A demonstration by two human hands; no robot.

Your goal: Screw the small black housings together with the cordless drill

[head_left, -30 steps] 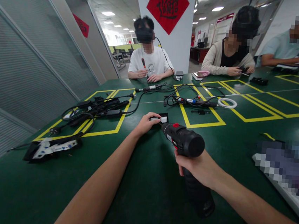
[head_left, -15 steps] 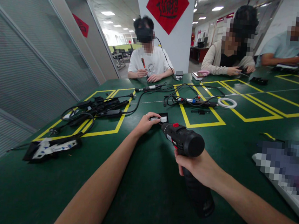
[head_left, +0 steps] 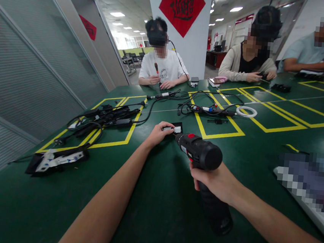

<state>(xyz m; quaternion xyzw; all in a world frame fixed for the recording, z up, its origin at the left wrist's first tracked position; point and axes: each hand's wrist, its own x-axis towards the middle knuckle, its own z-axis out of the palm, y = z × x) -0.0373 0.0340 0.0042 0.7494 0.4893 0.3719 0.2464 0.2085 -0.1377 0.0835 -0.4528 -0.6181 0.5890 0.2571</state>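
My right hand (head_left: 216,182) grips the handle of a black and red cordless drill (head_left: 200,152). The drill's nose points at a small black part with a white piece (head_left: 175,129) lying on the green table (head_left: 160,197). My left hand (head_left: 158,133) reaches forward and holds that small part down by its near left side, fingers curled over it. The drill's tip touches or nearly touches the part; the bit itself is too small to make out.
A tangle of black cables and adapters (head_left: 105,116) lies at left inside yellow tape lines. A black and white opened device (head_left: 56,160) sits nearer left. More cables and a white ring (head_left: 246,111) lie ahead. Three people sit at the far side. A blurred object (head_left: 308,181) rests at right.
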